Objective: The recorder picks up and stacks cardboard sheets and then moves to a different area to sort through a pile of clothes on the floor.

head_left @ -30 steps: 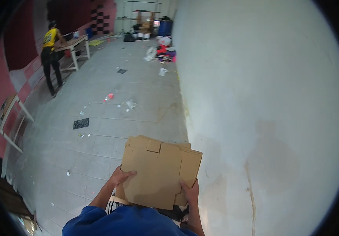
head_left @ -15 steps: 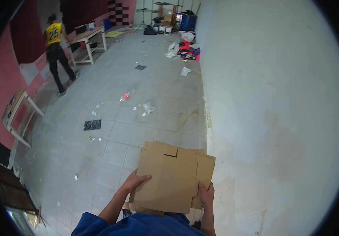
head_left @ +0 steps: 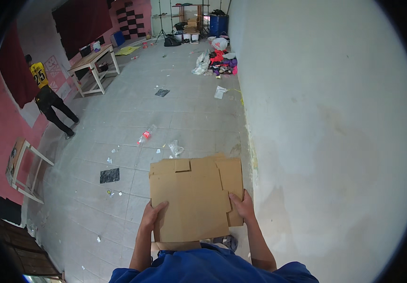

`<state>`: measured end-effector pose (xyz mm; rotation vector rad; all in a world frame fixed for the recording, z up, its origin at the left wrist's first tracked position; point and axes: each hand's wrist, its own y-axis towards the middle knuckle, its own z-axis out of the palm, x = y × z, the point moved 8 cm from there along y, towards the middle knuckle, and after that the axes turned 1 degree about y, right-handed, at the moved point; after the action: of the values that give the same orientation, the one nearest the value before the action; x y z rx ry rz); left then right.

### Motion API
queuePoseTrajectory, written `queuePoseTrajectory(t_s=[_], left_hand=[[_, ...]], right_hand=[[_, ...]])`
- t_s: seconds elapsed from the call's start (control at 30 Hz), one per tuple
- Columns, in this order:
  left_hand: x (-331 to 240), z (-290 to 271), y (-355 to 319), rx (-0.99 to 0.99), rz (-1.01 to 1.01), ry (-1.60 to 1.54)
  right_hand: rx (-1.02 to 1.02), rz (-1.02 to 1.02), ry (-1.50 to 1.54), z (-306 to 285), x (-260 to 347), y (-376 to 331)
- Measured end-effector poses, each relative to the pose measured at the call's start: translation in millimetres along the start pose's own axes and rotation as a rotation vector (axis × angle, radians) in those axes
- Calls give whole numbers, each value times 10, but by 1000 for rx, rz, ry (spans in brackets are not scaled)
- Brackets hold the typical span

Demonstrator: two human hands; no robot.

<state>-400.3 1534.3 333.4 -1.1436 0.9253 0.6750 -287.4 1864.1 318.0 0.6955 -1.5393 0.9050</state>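
Observation:
I hold a flattened brown cardboard box (head_left: 194, 195) flat in front of my chest, above the tiled floor. My left hand (head_left: 152, 213) grips its lower left edge, thumb on top. My right hand (head_left: 242, 206) grips its right edge near the lower corner. The cardboard has folded flaps and notches along its far edge. My blue sleeves show at the bottom of the view. A white wall (head_left: 326, 122) runs close along my right side.
A plastic bottle (head_left: 146, 135), a crumpled clear bag (head_left: 175, 149) and a dark scrap (head_left: 109, 175) lie on the grey tiles. A person in a yellow shirt (head_left: 47, 96) stands at the left by the pink wall. A wooden table (head_left: 92, 61) and a pile of clothes (head_left: 220, 61) are farther off.
The view has shifted along the white wall. The person in yellow now appears farther left. My hands keep the same grip on the cardboard.

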Motion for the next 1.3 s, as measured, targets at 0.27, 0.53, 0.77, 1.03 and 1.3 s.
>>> queuePoseTrajectory(t_s=[0.27,0.53,0.77,1.03,1.3], left_hand=[[-531,410,1683,86,1,37],[-1477,1515,3498,360,43,21],[-1796,2112,4791,422,-58,232],[-2527,1965,6082,169,-91,107],[-3083,1103,6716,-169,-5,-179]], right_hand=[[-135,-6,-123,-40,175,1490],[-360,74,-78,-446,648,2628],[-293,126,192,-599,539,3707],[-121,192,170,-117,832,5952],[287,8,-6,1235,1085,8172]])
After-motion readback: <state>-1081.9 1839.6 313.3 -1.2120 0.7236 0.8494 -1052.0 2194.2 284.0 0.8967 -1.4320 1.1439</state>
